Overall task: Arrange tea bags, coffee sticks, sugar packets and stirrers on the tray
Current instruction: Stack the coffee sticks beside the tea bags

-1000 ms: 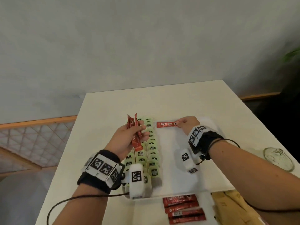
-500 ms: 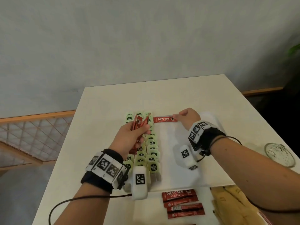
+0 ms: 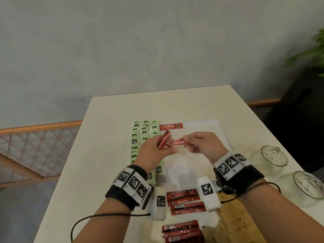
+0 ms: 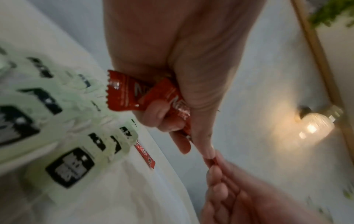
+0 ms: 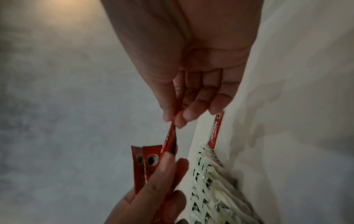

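My left hand [image 3: 156, 151] grips a small bunch of red coffee sticks [image 3: 164, 140] above the white tray [image 3: 210, 127]. My right hand [image 3: 194, 142] pinches the end of one of those sticks [image 3: 178, 142], which still reaches into the left hand's bunch. In the right wrist view the thumb and forefinger pinch that stick [image 5: 169, 136]; two more sticks [image 5: 145, 160] stand in the left hand [image 5: 153, 189]. One coffee stick [image 3: 171, 126] lies flat at the tray's far edge, beside rows of green tea bags [image 3: 143, 135] along the tray's left side.
More red coffee sticks [image 3: 185, 200] lie in piles on the table near me, next to brown packets [image 3: 233, 218]. Two glass jars [image 3: 273, 156] [image 3: 308, 185] stand at the right edge of the white table [image 3: 105, 130]. A plant [image 3: 313, 55] is at far right.
My right hand let go of the stick laid at the tray's far edge and came back to my left hand, where it now pinches another stick. The left hand moved right.
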Demonstrator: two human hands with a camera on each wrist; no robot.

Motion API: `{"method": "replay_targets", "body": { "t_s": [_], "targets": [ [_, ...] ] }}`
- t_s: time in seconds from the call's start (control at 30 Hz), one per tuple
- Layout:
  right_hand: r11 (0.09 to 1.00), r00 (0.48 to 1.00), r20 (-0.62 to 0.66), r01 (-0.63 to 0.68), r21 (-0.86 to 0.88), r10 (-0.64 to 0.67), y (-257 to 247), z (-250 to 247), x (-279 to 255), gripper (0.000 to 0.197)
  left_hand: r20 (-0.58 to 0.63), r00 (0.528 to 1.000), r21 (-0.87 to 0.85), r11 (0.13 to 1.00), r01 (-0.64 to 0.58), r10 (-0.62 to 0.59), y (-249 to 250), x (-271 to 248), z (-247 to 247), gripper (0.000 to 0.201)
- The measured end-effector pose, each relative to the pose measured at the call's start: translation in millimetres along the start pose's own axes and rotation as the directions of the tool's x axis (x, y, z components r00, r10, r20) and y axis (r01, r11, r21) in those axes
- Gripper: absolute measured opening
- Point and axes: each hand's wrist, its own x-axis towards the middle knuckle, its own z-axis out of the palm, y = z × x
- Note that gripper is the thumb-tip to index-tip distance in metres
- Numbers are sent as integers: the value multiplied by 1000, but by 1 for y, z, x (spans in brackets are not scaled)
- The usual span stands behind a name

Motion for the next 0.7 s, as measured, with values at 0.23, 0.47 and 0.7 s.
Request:
{"method": "replay_targets", "body": {
  "t_s": [0.23,0.47,0.7],
  "targets": [
    [994,994,-61,93,60,-89,0,-5,-19,18,-2,980,-505,846,170,-198,-4,-14,-3,24],
    [982,972,-174,171,75,-156,-7,3,-17,12,-154,962,-463,876,131,-225,11,-14,10,17],
    [966,991,-90,118,228,-99,-9,12,-14,14,-128,962,-489,859,150,-241,19,-21,40,8]
  ]
}}
